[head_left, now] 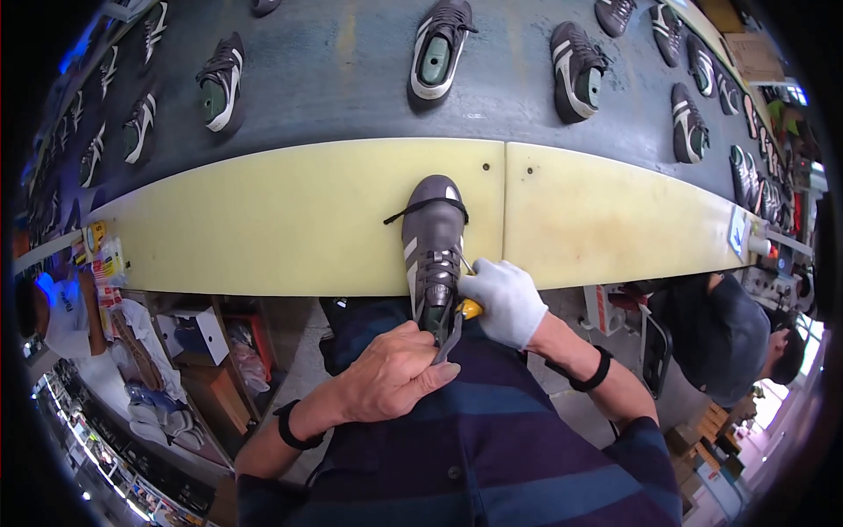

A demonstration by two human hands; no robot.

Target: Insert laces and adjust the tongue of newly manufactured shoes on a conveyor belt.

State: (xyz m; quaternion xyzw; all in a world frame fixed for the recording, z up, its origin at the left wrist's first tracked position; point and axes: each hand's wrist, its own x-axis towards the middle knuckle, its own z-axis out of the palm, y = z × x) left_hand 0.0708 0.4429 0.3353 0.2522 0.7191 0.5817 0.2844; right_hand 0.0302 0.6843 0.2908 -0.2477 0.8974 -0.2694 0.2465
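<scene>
A dark grey sneaker (432,233) with white stripes lies toe-away on the near edge of the pale yellow board, its heel end sticking out over my lap. A black lace is looped across its toe, and a green form shows in its opening. My bare left hand (391,373) is closed around the heel end, with the thumb by a grey flap of the collar. In my white-gloved right hand (505,303) is a tool with a yellow handle (471,308). Its thin metal shaft (464,259) lies along the right side of the laces; the tip's contact is unclear.
Beyond the yellow board (290,220) runs a dark conveyor belt (307,79) carrying several similar sneakers (442,48). A shelf unit (211,378) stands at my left. A person in dark clothes (724,338) is at the right, another person (70,316) at the left.
</scene>
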